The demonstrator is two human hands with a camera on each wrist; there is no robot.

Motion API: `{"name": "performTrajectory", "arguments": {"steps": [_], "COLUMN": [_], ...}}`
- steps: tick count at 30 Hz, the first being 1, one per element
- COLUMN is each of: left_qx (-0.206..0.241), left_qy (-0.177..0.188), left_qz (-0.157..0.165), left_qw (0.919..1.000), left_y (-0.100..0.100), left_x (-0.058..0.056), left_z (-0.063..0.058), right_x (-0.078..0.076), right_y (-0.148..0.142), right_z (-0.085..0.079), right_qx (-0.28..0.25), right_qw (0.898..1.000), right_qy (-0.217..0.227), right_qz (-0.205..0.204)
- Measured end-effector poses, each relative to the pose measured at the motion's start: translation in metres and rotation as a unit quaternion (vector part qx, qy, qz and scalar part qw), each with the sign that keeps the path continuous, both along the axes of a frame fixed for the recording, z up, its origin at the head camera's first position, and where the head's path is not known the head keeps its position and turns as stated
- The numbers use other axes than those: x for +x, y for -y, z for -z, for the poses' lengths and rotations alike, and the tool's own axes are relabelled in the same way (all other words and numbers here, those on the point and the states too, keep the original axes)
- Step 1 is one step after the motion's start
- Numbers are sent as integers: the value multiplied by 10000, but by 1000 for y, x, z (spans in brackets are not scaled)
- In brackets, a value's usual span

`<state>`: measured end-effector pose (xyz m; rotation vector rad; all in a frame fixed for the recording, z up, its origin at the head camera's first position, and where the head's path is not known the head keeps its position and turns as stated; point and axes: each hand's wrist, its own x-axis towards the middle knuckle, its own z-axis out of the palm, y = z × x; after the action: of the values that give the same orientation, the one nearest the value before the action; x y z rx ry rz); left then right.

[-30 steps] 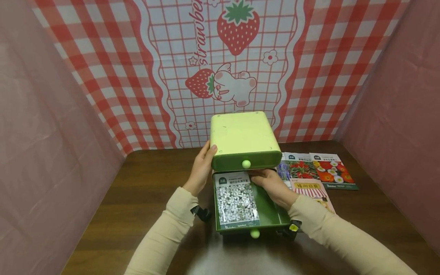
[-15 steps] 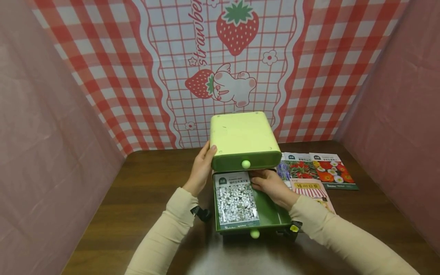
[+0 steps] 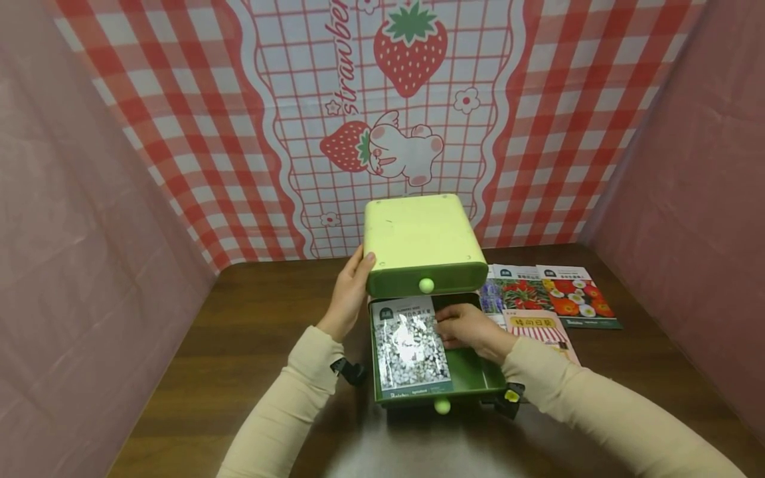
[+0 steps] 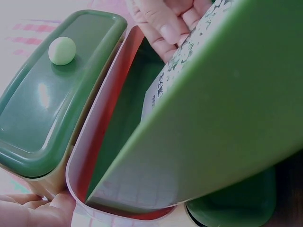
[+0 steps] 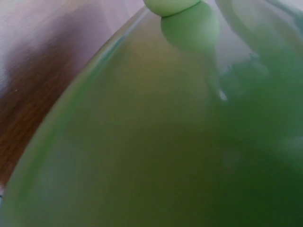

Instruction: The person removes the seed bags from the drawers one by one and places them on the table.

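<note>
A pale yellow-green drawer box stands on the table, its green top drawer closed. Below that, a green drawer is pulled out. Inside it, at the left, lies a seed packet printed with white flowers. My right hand reaches into this drawer and pinches the packet's right edge; the left wrist view shows the thumb and fingers there. My left hand rests against the box's left side, thumb near the front corner. The right wrist view holds only the drawer front with its round knob.
Several other seed packets lie right of the box, with a pink packet nearer the front. Another green drawer front sits below the pulled-out one. A checked cloth hangs behind the wooden table.
The right hand has shifted slightly toward the front along the packet's right edge. Glare now crosses the packet, whose tilt has changed a little. The left hand stays on the box.
</note>
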<state>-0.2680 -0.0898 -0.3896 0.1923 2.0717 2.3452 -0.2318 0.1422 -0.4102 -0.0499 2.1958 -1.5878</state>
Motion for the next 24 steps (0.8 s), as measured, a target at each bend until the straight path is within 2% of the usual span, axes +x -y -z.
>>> {"name": "performTrajectory", "arguments": {"steps": [8, 14, 24], "left_qx": [-15, -136, -281], "left_qy": [-14, -37, -15], "left_qz": [4, 13, -85], "left_qw": [10000, 9999, 9996], "left_y": [0, 0, -1], "left_x": [0, 0, 1], "left_z": [0, -1, -3], "right_x": [5, 3, 2], "right_y": [2, -1, -22], "right_z": [1, -4, -21], "right_qx": [242, 134, -133], "right_qw": [9983, 9987, 9991], "right_qy": [447, 384, 331], "right_qz": [-288, -312, -225]}}
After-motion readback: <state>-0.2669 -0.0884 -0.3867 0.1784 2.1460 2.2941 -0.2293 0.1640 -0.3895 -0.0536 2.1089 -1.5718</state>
